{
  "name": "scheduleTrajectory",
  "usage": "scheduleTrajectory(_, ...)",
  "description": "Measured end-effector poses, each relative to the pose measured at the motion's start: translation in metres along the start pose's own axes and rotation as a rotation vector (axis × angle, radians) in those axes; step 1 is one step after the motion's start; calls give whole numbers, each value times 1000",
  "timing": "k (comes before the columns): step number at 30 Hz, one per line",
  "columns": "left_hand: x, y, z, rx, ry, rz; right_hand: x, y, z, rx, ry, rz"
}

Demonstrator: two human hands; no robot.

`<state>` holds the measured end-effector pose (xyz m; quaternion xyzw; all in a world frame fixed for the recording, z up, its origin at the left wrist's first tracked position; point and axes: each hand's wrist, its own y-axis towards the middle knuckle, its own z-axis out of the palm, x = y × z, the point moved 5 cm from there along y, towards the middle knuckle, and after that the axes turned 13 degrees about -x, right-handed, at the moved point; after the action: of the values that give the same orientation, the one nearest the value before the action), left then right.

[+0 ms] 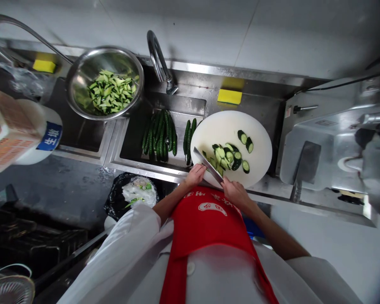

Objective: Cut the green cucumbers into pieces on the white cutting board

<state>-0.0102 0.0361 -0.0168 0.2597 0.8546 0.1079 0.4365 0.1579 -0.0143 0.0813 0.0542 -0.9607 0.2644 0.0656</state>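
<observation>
My right hand (235, 192) is wrapped round the handle of a knife (208, 165), whose blade points up and left over the near left part of a round white cutting board (256, 126). My left hand (196, 175) is at the board's near left edge, close beside the blade, its fingers drawn together; what they hold, if anything, is too small to make out. Cut cucumber pieces (222, 156) lie heaped just beyond the blade, with several separate slices (246, 166) to their right. Whole cucumbers (160, 135) lie in the sink left of the board.
A steel bowl (74, 90) of cut cucumber stands at the upper left. A faucet (158, 59) rises behind the sink. A yellow sponge (229, 96) lies behind the board. Below the sink edge is a black-lined bin (112, 198). A cleaver (307, 162) lies at the right.
</observation>
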Motion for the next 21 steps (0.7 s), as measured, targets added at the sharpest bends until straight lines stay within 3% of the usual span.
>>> scheduleTrajectory(4, -3, -4, -2, -1, 25, -5, 7, 11, -1, -26, 31, -9)
scheduleTrajectory(7, -19, 11, -21, -77, -11, -13, 2, 9, -9, -74, 43, 8)
scheduleTrajectory(10, -37, 64, -51, -321, -25, -111, -8, -4, -15, -100, 39, 5)
scheduleTrajectory(12, -48, 115, -53, -394, -24, -150, -10, -12, -13, -100, 32, -26)
scheduleTrajectory(14, -61, 167, -25, -195, -56, -79, -9, -16, -7, -97, 22, -57)
scheduleTrajectory(16, -68, 198, 23, 189, -22, 23, -6, -17, 2, -83, 16, -85)
scheduleTrajectory(19, -62, 204, 84, 707, 133, 43, -4, -17, 15, -66, 16, -62)
scheduleTrajectory(21, -57, 202, 103, 841, 186, 46, -6, -17, 20, -76, 34, -31)
